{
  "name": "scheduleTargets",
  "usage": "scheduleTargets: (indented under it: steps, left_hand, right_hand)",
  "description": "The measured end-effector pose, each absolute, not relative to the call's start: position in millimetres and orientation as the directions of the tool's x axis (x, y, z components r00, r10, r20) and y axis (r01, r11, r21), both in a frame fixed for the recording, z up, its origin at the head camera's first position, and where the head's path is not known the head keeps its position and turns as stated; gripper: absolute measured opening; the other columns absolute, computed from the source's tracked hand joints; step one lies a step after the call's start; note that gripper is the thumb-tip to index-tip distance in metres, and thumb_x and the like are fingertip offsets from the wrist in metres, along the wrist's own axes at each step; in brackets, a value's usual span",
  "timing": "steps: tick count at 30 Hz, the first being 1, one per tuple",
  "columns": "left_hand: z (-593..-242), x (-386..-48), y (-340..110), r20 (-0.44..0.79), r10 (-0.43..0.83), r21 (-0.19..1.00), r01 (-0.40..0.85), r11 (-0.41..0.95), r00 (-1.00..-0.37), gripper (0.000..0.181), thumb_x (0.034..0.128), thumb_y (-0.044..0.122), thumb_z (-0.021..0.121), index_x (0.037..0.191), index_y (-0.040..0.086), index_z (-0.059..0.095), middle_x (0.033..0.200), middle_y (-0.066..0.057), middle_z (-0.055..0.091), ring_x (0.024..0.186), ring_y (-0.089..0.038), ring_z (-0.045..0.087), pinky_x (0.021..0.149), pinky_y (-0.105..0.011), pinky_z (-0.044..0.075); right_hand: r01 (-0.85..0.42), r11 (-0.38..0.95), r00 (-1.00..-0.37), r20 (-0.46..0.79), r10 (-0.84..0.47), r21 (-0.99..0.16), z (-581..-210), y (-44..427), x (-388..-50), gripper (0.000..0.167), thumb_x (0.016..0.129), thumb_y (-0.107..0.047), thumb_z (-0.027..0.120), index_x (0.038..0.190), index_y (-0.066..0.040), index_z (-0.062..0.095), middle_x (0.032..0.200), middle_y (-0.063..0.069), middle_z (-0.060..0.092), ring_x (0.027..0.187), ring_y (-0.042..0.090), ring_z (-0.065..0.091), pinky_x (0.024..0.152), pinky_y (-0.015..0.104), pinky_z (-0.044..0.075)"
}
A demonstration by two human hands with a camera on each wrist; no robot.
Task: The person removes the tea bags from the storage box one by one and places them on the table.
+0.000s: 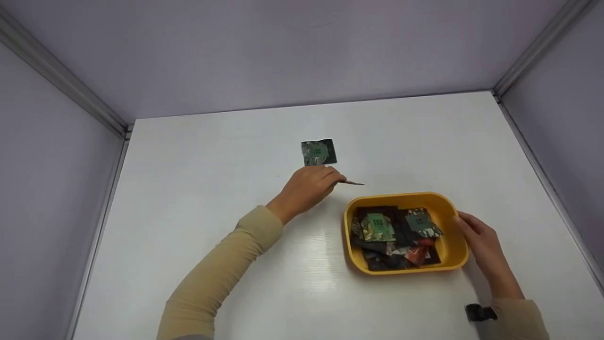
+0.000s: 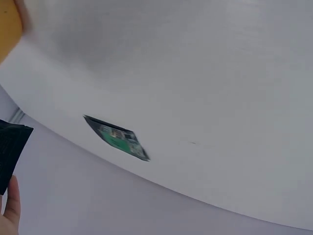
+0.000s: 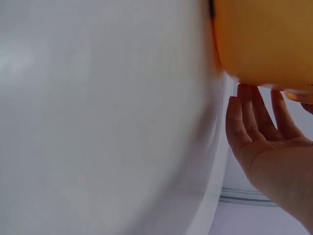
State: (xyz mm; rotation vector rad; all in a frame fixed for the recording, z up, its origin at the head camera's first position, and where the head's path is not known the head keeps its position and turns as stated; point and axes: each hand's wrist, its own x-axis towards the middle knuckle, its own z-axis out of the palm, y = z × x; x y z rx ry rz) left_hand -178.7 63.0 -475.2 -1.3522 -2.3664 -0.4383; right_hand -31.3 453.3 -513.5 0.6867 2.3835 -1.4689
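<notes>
My left hand [image 1: 314, 186] pinches a thin dark sachet [image 2: 12, 154] above the table; it looks nearly edge-on in the head view. Just beyond that hand, another sachet [image 1: 317, 151], green and patterned with a black edge, lies flat on the table. On the right stands a yellow plastic tub [image 1: 450, 226] holding several sachets, green, black and red, piled loosely. My right hand [image 1: 483, 243] holds the tub's right end, its thumb at the rim. In the right wrist view the fingers [image 3: 247, 110] touch the tub's outer wall from outside.
The white table [image 1: 212, 156] meets a pale wall [image 1: 283, 56] at the back, with side walls left and right. A black strap [image 1: 479, 312] shows at the right wrist.
</notes>
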Motion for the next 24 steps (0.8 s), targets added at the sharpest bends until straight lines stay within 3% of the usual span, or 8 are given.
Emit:
scheduleTargets:
  steps: [14,24]
  left_hand:
    - [-501,-216,29,0.351,0.666,0.032,0.72,0.693,-0.658,0.024,0.0948,0.006,0.066,0.119,0.01,0.07,0.113,-0.004,0.069,0.097,-0.019,0.066,0.08,-0.031,0.056]
    - [-515,-231,21,0.212,0.486,0.088,0.512,0.855,-0.848,0.027,0.0958,0.003,0.062,0.122,0.003,0.069,0.118,-0.01,0.063,0.105,-0.024,0.063,0.082,-0.032,0.055]
  right_hand:
    - [0.486,0.414,-0.874,-0.426,0.234,-0.77,-514,452,-32,0.089,0.095,-0.066,0.043,0.154,-0.001,0.029,0.158,0.023,0.028,0.144,0.04,0.027,0.112,0.054,0.028]
    - [0.456,0.439,-0.89,-0.402,0.216,-0.774,-512,455,-32,0.087,0.097,-0.064,0.041,0.153,0.002,0.029,0.156,0.025,0.029,0.143,0.042,0.027,0.112,0.056,0.027]
